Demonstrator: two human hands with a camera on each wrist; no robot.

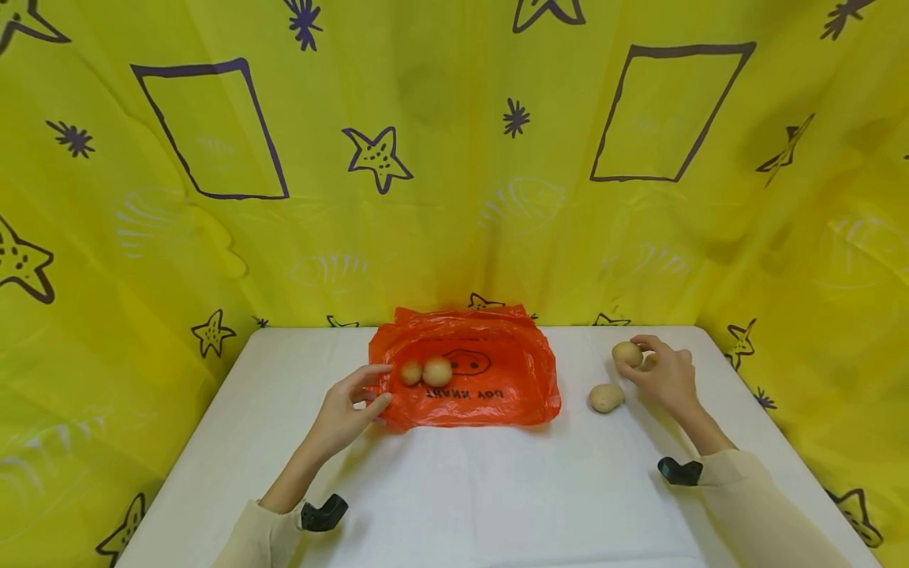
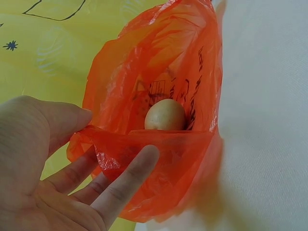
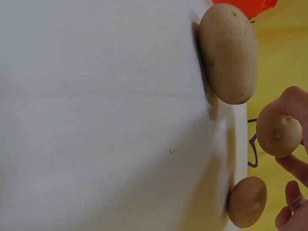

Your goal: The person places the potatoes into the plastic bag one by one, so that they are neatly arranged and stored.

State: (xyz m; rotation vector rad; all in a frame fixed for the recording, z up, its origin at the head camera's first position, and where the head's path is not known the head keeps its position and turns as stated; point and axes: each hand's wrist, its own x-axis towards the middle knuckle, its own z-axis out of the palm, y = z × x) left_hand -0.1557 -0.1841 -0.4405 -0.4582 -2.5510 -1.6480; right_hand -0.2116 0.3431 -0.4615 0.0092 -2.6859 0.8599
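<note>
A red plastic bag (image 1: 511,402) lies spread open on the white table, two round potatoes (image 1: 437,371) inside toward its left. At the bag's left edge, my left hand (image 1: 348,410) holds the thin film, thumb tip at the rim; one potato (image 2: 165,114) shows beyond that rim in the left wrist view. Over on the right, my right hand (image 1: 666,380) pinches a potato (image 3: 278,131) between thumb and fingers. A longer potato (image 1: 606,398) rests on the table in front of that hand. Another potato (image 3: 247,202) sits beneath its fingers, partly hidden in the head view.
A white cloth covers the table (image 1: 454,489). Yellow curtains (image 1: 454,252) with drawn stars and frames hang behind the table and along both sides. Small black devices (image 1: 324,513) are strapped at both wrists, over pale sleeves.
</note>
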